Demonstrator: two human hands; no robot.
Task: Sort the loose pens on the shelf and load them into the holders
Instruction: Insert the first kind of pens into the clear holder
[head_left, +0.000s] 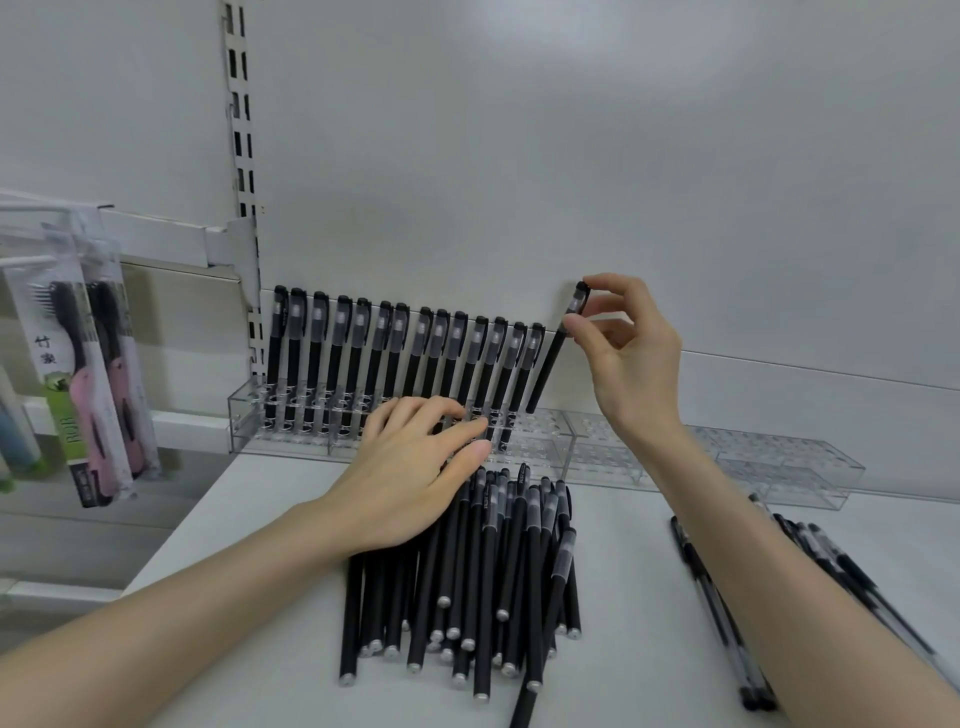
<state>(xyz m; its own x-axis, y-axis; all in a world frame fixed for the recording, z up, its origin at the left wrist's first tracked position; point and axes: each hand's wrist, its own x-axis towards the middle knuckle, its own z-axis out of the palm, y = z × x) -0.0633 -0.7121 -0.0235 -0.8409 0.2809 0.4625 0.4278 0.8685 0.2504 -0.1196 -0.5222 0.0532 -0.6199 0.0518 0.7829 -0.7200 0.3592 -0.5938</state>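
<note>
A pile of loose black pens (488, 571) lies on the white shelf (639, 597) in front of me. My left hand (410, 467) rests on the far end of the pile, fingers straight, touching the pens. A clear acrylic holder (291, 434) at the back wall carries a row of several upright black pens (395, 358). My right hand (618, 343) pinches one black pen (556, 353) near its cap, its lower tip just above the holder at the right end of the row.
More clear holders (769, 467) stand with no pens in them along the back to the right. A second bunch of clear-barrelled pens (737, 603) lies under my right forearm. Packaged brushes (98, 374) hang on hooks at the left.
</note>
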